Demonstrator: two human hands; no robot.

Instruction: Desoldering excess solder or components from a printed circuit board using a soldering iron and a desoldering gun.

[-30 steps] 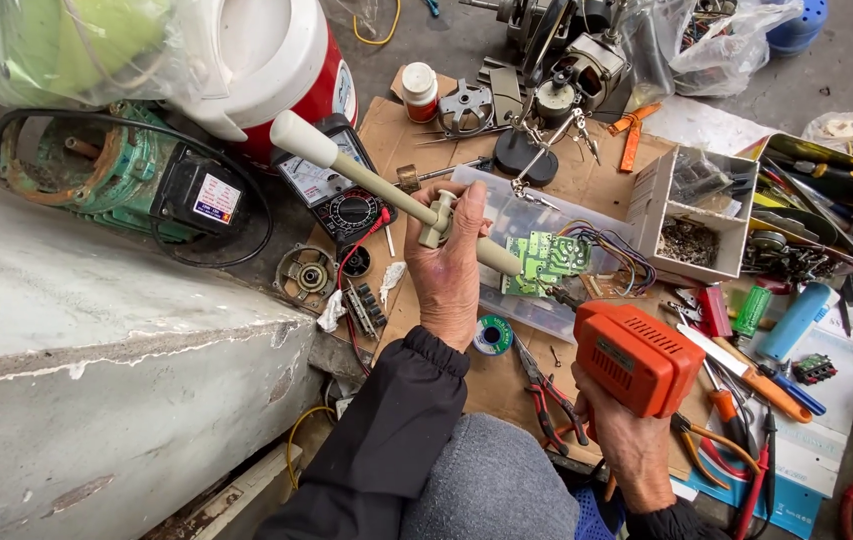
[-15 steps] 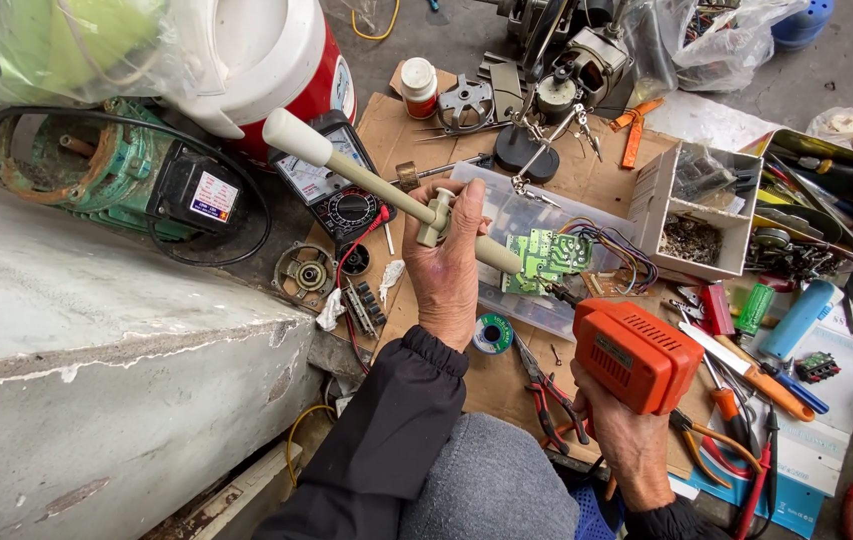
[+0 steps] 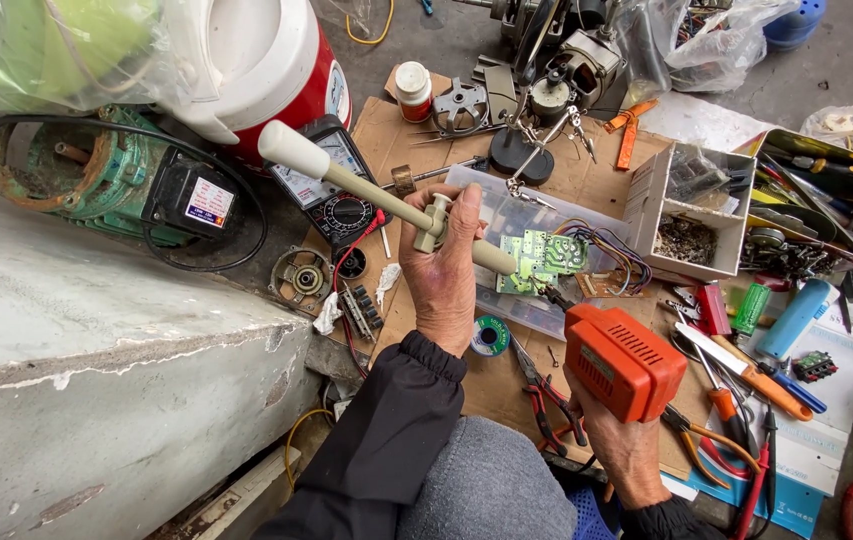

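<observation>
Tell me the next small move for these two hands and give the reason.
Probably bring the solder gun tip down onto the green circuit board. The right hand grips the orange gun with its tip close beside the board, and the left hand holds the beige solder sucker poised just left of the board, so both tools seem set for one joint.

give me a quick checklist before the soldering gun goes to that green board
1. Left hand has a firm grip on the beige suction tool: ok.
2. Right hand holds the orange soldering gun: ok.
3. Gun tip near the green circuit board: ok.
4. Tip hot: cannot tell.
5. Board wires away from the tip: cannot tell.
6. Solder spool close by on the cardboard: ok.
</observation>
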